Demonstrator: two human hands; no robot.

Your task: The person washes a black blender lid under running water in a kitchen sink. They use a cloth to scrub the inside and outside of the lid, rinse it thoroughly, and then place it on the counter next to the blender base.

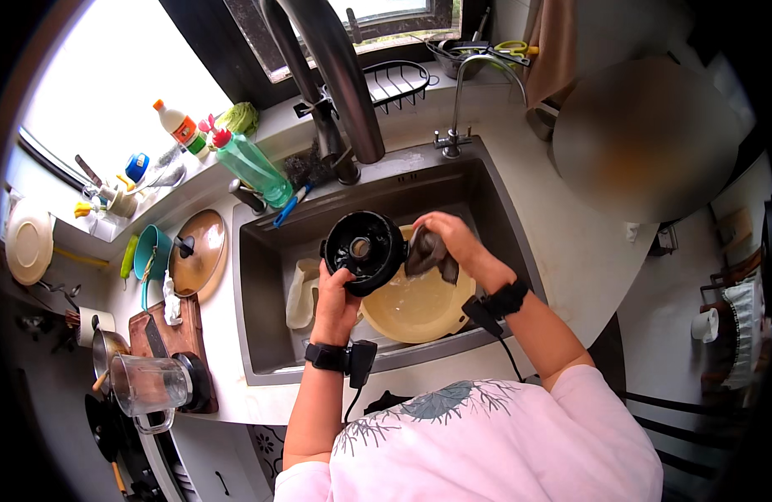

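Over the sink, my left hand (336,298) grips the lower left rim of a round black plastic part (366,252), which has a ring-shaped hollow and a central hole. My right hand (452,238) holds a dark, crumpled wet cloth (431,254) close to the right side of the black part. Below both hands, a round yellow plastic basin (417,307) with water in it sits in the steel sink (260,314). A pale, translucent item (302,293) lies in the sink, left of the basin.
A tall faucet (354,94) and a thin curved tap (454,119) rise behind the sink. A green bottle (254,166) and a blue-handled brush (292,206) are at its back left corner. Left on the counter are a glass lid (201,260), a cutting board (185,332) and a clear blender jar (149,384).
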